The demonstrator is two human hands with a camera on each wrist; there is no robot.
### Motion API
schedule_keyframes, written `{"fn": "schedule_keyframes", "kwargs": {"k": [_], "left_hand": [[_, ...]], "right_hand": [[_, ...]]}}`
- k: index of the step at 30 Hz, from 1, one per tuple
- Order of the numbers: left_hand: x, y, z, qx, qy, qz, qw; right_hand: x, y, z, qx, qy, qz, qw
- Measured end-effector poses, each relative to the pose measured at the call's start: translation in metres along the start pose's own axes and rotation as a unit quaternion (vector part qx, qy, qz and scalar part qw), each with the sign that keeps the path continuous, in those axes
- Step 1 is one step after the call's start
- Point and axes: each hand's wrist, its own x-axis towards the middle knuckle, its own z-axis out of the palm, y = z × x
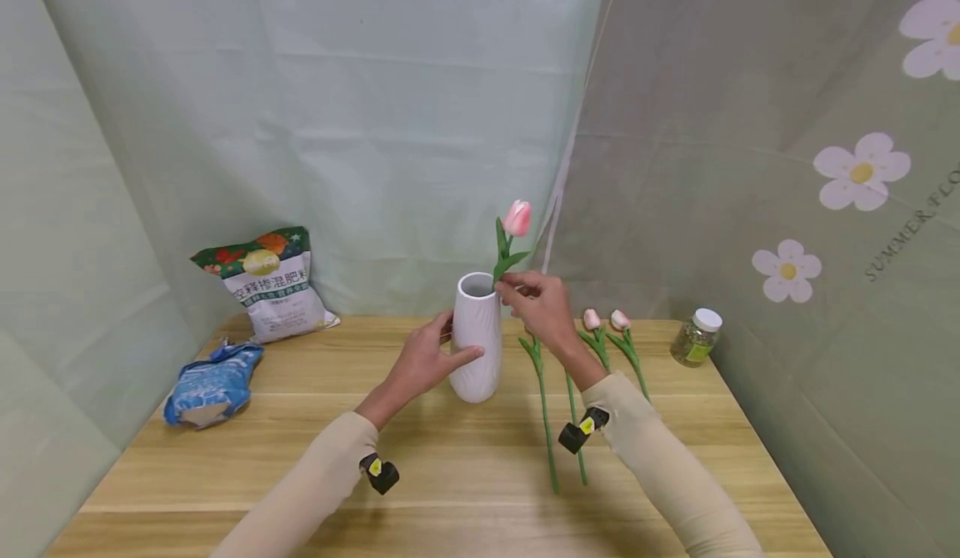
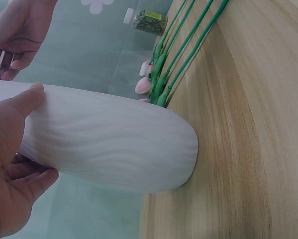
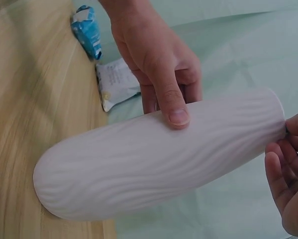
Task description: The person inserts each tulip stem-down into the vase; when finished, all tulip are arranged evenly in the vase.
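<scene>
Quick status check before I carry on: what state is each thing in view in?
Vase: roughly upright, mouth uncovered
Left hand: gripping the vase's side
Right hand: fingers pinching the held tulip at the rim
Held tulip: bloom up, stem end hidden
Other tulips: lying flat
Jar: upright, white lid on
White-and-green bag: propped up
Blue bag: crumpled; sealing unclear
</scene>
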Motion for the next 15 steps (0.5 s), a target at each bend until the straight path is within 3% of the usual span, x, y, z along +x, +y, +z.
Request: {"fn": "schedule_keyframes", "kwargs": {"k": [8, 15], "left_hand": [[0.0005, -0.0013, 0.0003, -0.008, -0.005, -0.001, 1.0], [0.0003, -0.0016, -0.0002, -0.008, -0.006, 0.001, 1.0]], "right_hand": [[-0.0001, -0.0003, -0.0022, -0.031, -0.015, -0.001, 0.9994], [-0.0019, -0.0016, -0.003, -0.029, -0.022, 0.001, 0.9993]]}}
